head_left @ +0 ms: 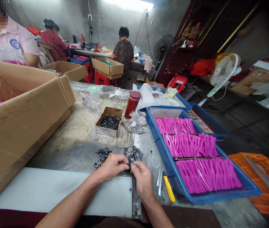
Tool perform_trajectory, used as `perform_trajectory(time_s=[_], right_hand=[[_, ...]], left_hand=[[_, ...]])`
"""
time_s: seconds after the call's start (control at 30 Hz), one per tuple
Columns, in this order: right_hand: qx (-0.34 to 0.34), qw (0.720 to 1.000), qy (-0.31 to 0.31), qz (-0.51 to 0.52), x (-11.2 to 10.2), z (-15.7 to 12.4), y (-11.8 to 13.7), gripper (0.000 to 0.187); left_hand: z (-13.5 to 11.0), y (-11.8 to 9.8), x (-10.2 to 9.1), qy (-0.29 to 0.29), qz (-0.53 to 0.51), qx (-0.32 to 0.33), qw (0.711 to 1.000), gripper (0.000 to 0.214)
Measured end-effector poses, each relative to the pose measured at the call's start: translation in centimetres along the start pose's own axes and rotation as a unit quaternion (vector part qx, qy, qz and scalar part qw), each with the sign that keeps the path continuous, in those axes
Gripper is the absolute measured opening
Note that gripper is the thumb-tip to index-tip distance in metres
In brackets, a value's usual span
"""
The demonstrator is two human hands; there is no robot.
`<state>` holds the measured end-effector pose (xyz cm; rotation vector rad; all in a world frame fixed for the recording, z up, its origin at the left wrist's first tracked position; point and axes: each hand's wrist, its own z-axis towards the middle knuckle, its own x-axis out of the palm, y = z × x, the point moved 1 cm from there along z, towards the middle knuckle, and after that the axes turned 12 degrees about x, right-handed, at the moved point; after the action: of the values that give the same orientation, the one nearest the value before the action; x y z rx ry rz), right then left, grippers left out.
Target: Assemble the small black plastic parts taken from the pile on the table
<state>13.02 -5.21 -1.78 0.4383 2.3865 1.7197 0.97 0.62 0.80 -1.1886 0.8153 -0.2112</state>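
Leftmost, well away from the fingers: large brown cardboard box (18,117), flaps open, resting on the worn grey tabletop (77,139). Nearer, below and left of the fingers, flat white board (53,190) lying along the tabletop's near edge. Just beyond the left hand (112,166), scattered heap of tiny black metal pieces (102,155), loose on the tabletop. Farther back on the same line, small open cardboard box (110,122) filled with more of the same.

Left hand's fingers (125,164) drawn together in a pinch, meeting the right hand (142,179) tip to tip. Right fingers (134,165) likewise closed. Clamped between both pinches, apparently, one tiny black piece (129,164), too small to make out in shape, held just above the board's far edge. Directly behind the fingertips, touching or nearly so, crumpled clear plastic bag (133,154) holding more dark pieces.

Right of the right hand, yellow-handled knife (169,189) flat on the tabletop, then long blue plastic tray (172,171) with three rows of magenta plastic strips (191,145). Far right, orange plastic crate (262,177), well apart.

Step in hand, at a guess: working a single piece with both sets of fingertips. Next move calling for a light, sure pinch and close-held hands, given so small a thing.
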Motion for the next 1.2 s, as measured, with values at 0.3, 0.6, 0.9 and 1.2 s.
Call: perform_trajectory(time_s=[0.3, 0.6, 0.9, 1.2], right_hand=[[0.01, 1.0, 0.0, 0.012, 0.0, -0.15, 0.42, 0.012], [0.001, 1.0, 0.0, 0.021, -0.1, -0.16, 0.11, 0.012], [-0.002, 1.0, 0.0, 0.018, -0.16, -0.31, 0.31, 0.012], [-0.005, 1.0, -0.011, 0.02, -0.09, -0.29, 0.26, 0.012]], left_hand=[[-0.02, -0.16, -0.06, -0.006, 0.017, 0.017, 1.0, 0.011], [-0.1, -0.16, -0.16, -0.018, 0.046, 0.05, 0.998, 0.011], [-0.14, -0.15, -0.12, -0.011, 0.051, 0.067, 0.996, 0.013], [-0.13, -0.49, -0.19, -0.01, 0.047, 0.052, 0.997, 0.012]])
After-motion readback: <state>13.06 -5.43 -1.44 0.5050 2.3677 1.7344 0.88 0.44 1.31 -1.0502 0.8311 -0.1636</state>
